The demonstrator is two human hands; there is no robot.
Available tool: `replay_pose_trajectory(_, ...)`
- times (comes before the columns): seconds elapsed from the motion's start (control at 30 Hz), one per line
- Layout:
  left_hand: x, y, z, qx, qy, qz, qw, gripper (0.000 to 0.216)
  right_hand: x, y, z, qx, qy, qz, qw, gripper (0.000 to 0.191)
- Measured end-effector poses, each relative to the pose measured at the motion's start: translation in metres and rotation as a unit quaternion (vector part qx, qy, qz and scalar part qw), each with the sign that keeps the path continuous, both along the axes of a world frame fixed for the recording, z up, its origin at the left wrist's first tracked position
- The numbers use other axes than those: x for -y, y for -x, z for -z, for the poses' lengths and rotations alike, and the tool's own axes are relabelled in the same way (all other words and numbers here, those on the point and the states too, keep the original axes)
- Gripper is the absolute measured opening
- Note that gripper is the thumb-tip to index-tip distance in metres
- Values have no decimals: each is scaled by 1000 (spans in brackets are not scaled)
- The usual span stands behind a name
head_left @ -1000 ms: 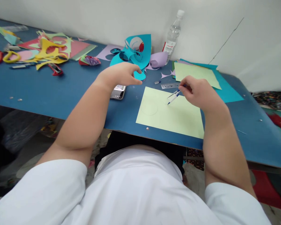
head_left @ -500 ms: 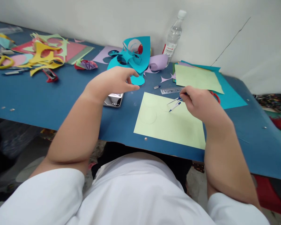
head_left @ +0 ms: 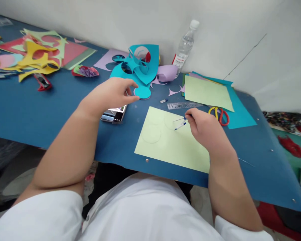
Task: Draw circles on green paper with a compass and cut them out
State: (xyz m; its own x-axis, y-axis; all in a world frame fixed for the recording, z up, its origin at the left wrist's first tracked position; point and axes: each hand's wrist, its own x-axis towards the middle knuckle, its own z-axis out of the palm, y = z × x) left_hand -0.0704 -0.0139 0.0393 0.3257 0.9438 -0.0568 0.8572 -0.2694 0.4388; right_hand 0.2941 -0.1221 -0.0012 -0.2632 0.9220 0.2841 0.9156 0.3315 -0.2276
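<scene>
On the pale green sheet [head_left: 165,147] — right hand [head_left: 203,129] pinches a compass [head_left: 180,123].
Left hand [head_left: 110,95], beyond the sheet's far-left corner, hangs half-open and empty — partly hiding a phone [head_left: 114,116]; compass tips blurred.

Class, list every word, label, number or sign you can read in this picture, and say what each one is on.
No text here is legible.
The bottle label: red and white print, too small to read.
The clear ruler: scale marks, numbers too blurred to read.
The phone: glare on the screen, nothing legible.
The compass in the right hand: no lettering visible.
</scene>
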Motion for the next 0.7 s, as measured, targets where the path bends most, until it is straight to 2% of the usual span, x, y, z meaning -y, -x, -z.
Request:
replay_pose_trajectory(0.23,15,-5,-11,3,-25,1,1000,79,6,5,4,-4,-14,-12,1000,29)
replay_pose_trajectory(0.37,23,11,-17,44,-46,-16,998,70,9,5,9,-1,-19,-14,1000,32)
replay_pose_trajectory(0.47,23,34,-15,14,-11,-36,999,80,12,4,12,0,-26,-12,1000,35)
replay_pose_trajectory(0.53,20,51,-8,-30,26,-46,998,100,13,3,13,-1,-29,-16,999,35)
replay_pose_trajectory(0.63,14,73,5,-106,154,-68,980,134,13,1,13,-5,-30,-21,999,36)
replay_pose_trajectory(0.7,10,83,12,-122,196,-70,970,150,11,0,13,-6,-35,-23,999,35)
